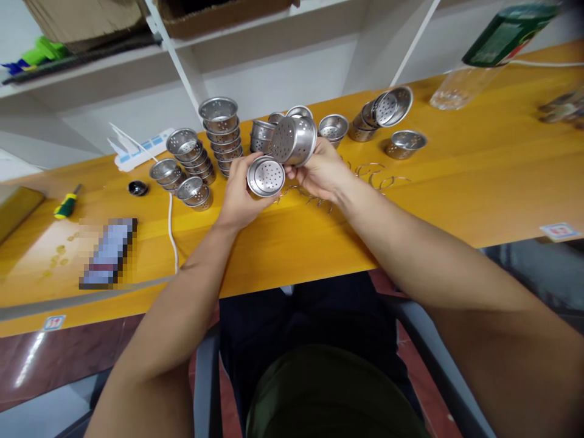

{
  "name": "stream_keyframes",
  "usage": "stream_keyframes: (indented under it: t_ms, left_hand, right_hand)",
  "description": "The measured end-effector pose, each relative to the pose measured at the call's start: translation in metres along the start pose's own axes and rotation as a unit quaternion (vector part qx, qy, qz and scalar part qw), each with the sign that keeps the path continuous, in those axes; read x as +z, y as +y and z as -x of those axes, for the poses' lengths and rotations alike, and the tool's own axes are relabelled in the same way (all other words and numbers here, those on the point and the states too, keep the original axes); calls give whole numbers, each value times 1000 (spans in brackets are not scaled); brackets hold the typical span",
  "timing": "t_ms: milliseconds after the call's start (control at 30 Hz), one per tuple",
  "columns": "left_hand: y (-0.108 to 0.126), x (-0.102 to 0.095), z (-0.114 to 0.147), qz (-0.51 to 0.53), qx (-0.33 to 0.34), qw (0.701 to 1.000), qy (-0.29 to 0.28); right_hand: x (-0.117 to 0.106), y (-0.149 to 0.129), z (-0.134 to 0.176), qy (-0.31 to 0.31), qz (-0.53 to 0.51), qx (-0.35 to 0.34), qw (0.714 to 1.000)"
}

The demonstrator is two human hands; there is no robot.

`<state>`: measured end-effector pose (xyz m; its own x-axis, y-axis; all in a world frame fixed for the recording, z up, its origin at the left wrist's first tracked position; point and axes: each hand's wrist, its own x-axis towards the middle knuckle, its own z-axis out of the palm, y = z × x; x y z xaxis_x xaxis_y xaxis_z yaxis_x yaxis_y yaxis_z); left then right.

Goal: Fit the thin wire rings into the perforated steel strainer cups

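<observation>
My left hand (241, 196) is wrapped round a small perforated metal cup (268, 177), its mouth tilted toward me so the holed bottom shows. In my right hand (322, 170) is a wider perforated metal cup (292, 141), tipped sideways with its holed base facing left. The two cups are close together above the table; whether they touch I cannot tell. Behind them stand more such cups (262, 135), partly hidden. A tall stack of cups (221, 131) rises just left of my hands. Thin curved metal wires (376, 179) lie on the table beside and under my right forearm.
More stacked cups (187, 149) stand to the left, near a power strip (143, 149), a white cable (171, 234), a phone (109, 252) and a screwdriver (67, 204). At right are a leaning cup stack (365, 121), a single cup (406, 145) and a plastic bottle (474, 76). White shelving (278, 67) backs the table.
</observation>
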<state>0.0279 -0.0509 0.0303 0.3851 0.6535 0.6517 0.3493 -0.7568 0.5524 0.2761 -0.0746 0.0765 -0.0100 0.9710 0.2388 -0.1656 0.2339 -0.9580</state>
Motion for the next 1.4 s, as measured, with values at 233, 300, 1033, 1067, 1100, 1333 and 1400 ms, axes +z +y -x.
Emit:
stream_keyframes:
  t_ms: [233,300,1033,1067,1100,1333,1400]
  left_hand:
    - [-6,5,1,8,-47,999,19]
    - [-5,7,0,38,-42,998,5]
    - [-7,-6,-5,56,-73,992,89]
    - [-8,-4,-3,59,-72,992,87]
    - [-9,-2,-2,63,-68,992,84]
    - [-15,4,-4,63,21,997,41]
    - [-17,4,-6,59,51,996,45]
  right_hand:
    - [-16,-17,6,-46,233,-92,967]
    - [-14,-21,11,-79,304,-115,942]
    - [-42,-6,-8,-222,576,-19,786]
    - [-37,-5,-8,-216,598,-11,772]
    - [-32,-5,-8,-211,616,-3,759]
    - [-24,-15,-4,-225,671,18,706]
    - [-35,-18,-6,-213,649,-3,731]
